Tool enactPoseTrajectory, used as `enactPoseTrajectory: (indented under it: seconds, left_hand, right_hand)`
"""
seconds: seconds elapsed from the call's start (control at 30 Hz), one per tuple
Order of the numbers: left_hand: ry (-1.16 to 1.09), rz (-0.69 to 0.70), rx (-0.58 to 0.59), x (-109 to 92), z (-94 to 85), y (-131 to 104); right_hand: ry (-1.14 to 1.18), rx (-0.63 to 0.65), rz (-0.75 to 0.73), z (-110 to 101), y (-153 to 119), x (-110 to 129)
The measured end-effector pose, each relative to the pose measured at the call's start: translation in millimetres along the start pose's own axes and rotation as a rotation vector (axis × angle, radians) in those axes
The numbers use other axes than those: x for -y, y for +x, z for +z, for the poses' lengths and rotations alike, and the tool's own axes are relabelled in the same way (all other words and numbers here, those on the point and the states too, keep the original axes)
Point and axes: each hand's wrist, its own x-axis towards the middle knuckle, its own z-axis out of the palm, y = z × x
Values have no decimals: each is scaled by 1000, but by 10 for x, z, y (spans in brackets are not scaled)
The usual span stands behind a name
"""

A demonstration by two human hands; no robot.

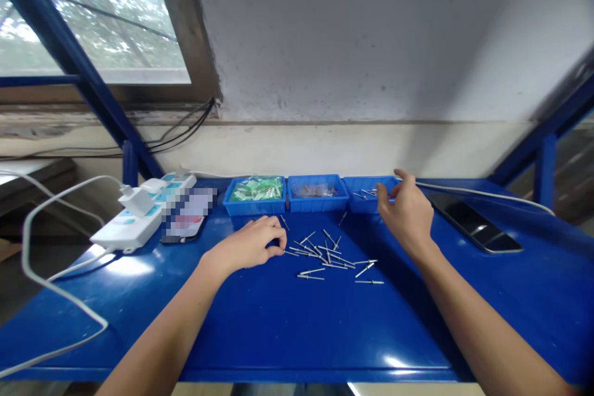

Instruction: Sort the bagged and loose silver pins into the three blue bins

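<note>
Many silver blind rivets (320, 252) lie scattered over the middle of the blue table. At the left side of this pile, my left hand (248, 242) is closed, its thumb and forefinger pinching the end of one rivet (292, 253). My right hand (408, 210) is over the right edge of the right blue bin (366, 205), its thumb and forefinger apart and nothing seen between them. More rivets (364, 193) lie inside that bin, part of which my hand hides.
To the left are a blue bin (257, 206) of green-and-white packets and a middle blue bin (318, 204) holding a clear bag. A white power strip (134, 229), its cable and a phone (188, 216) occupy the left side. A dark phone (477, 223) lies at right.
</note>
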Motion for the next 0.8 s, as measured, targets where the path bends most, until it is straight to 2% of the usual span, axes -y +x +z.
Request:
enactPoseTrajectory:
  seconds: [0.1,0.2,0.3,0.37,0.47,0.57,0.63,0.7,0.8]
  left_hand:
    - [-38,-10,-23,41,11,24]
    - [-119,-33,-128,6,-5,31]
    - [-185,-51,-221,-82,-4,39]
    - [-202,-25,-231,-153,14,49]
    - [-237,9,-234,-245,61,81]
    - [-269,-80,-308,-273,139,166]
    - [-162,-239,-420,-254,208,256]
    - [23,-371,-506,-225,280,347]
    - [167,-386,-489,-206,359,417]
  right_hand:
    - [73,40,-103,-12,-101,119]
    - [253,233,-387,-46,-352,444]
    - [293,382,-675,-66,-582,709]
    - [270,400,-781,-63,-652,777]
    - [277,398,-842,-56,-615,747]
    - [287,313,-775,-58,-444,619]
    - [236,171,-589,-52,-290,475]
    - [155,44,-332,-29,-142,290]
    - [140,37,-82,23,-13,29]
